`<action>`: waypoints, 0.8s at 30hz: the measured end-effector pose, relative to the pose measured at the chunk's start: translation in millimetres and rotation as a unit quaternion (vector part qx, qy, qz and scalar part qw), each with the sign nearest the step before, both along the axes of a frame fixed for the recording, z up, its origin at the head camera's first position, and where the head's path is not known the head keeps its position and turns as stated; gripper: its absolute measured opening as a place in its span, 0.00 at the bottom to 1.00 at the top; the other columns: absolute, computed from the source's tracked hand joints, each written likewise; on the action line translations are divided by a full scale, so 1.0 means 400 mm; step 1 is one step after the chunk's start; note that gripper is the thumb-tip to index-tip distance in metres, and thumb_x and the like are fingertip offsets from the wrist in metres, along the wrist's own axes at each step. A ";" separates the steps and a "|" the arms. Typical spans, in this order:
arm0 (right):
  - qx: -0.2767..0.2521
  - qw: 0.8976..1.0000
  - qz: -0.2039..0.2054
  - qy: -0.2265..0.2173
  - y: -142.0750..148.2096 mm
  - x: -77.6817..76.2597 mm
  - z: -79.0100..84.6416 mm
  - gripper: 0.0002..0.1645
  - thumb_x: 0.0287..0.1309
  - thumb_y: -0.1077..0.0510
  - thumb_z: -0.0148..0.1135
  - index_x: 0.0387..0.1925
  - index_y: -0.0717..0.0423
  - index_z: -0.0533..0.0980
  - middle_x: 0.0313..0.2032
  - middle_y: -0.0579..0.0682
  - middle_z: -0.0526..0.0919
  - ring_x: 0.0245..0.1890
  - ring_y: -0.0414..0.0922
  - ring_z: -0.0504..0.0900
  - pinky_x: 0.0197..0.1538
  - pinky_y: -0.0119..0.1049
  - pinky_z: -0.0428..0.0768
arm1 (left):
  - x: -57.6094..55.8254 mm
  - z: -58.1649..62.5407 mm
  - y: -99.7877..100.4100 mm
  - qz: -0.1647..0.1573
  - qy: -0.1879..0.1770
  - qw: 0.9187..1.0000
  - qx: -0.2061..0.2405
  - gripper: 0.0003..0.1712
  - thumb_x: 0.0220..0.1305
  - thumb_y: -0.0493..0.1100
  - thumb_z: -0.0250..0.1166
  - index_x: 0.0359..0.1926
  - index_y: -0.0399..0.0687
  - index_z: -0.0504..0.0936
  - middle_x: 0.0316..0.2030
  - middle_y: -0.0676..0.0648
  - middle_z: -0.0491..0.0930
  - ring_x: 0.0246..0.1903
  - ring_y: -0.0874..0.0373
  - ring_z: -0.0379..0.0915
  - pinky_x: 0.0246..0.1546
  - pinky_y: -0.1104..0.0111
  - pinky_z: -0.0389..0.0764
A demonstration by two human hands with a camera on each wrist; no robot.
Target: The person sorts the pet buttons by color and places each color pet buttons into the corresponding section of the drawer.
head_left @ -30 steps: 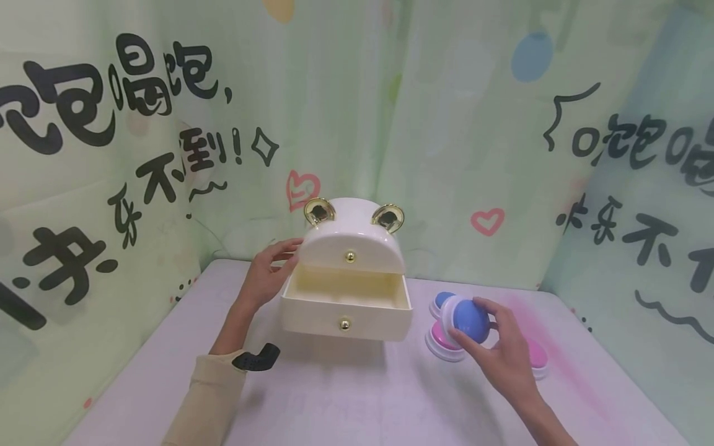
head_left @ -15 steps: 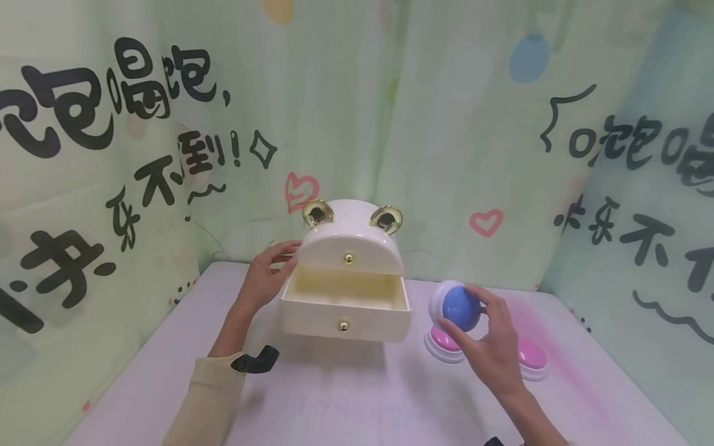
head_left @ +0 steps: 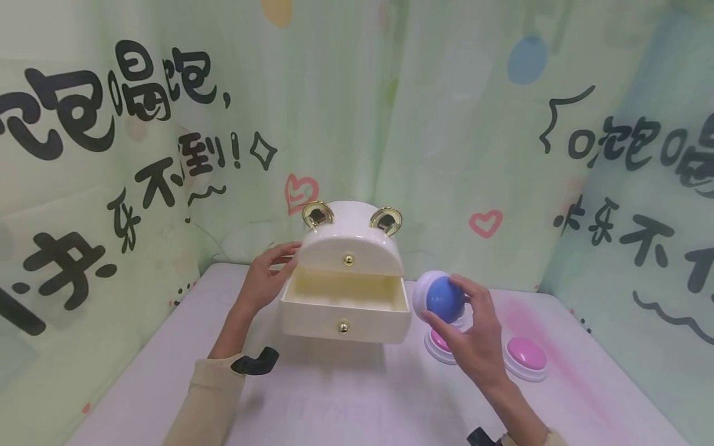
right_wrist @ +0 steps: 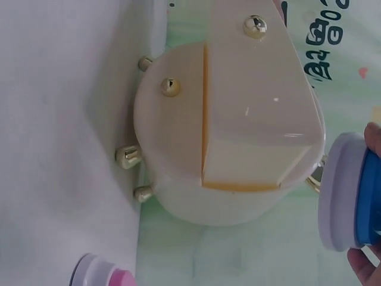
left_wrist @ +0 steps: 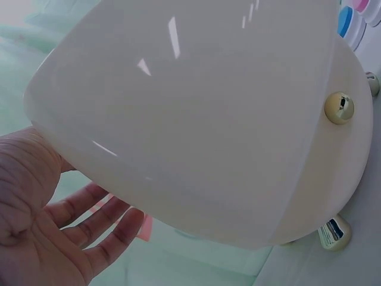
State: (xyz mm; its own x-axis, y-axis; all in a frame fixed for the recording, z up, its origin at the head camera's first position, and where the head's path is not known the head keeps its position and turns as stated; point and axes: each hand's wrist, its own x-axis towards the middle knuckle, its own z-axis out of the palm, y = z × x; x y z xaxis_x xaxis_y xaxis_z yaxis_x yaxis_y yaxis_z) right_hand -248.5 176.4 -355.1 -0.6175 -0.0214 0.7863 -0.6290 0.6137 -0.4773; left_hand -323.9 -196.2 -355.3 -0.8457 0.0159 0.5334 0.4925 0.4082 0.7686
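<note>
The left hand (head_left: 264,272) is at the left side of the white frog-shaped drawer box (head_left: 368,254), with the forearm coming from the near side; its fingers are relaxed and slightly spread, touching the box wall. The right hand (head_left: 474,328) is raised to the right of the box, wrist below the fingertips. On the curtain (head_left: 446,155) behind the box there is black writing (head_left: 83,77) in Chinese, where I can read 喝饱 and 快乐不到. The blue-domed round button (head_left: 444,300) is grasped between the right thumb and fingers, its white base turned towards the box and just beside its open lower drawer (head_left: 368,322). On the desk (head_left: 334,396), right of the box, lie a partly hidden pink button (head_left: 439,339) and, farther right, another pink button (head_left: 527,354).
</note>
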 end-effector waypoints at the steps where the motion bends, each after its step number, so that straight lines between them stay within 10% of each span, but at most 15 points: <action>1: 0.002 1.000 0.003 0.010 -0.004 -0.001 0.002 0.51 0.40 0.64 0.85 0.67 0.57 0.71 0.63 0.55 0.76 0.56 0.46 0.75 0.57 0.16 0.70 | 0.001 0.000 0.000 0.000 -0.002 1.000 -0.001 0.21 0.74 0.37 0.61 0.66 0.45 0.79 0.61 0.38 0.80 0.58 0.41 0.79 0.52 0.44 0.81; 24: 0.043 0.991 0.075 0.099 -0.112 -0.042 0.045 0.49 0.39 0.65 0.85 0.65 0.61 0.72 0.64 0.57 0.75 0.66 0.54 0.73 0.66 0.26 0.70 | 0.001 0.001 -0.002 -0.003 -0.003 1.000 0.003 0.22 0.74 0.38 0.61 0.66 0.45 0.78 0.61 0.38 0.79 0.58 0.41 0.78 0.52 0.44 0.81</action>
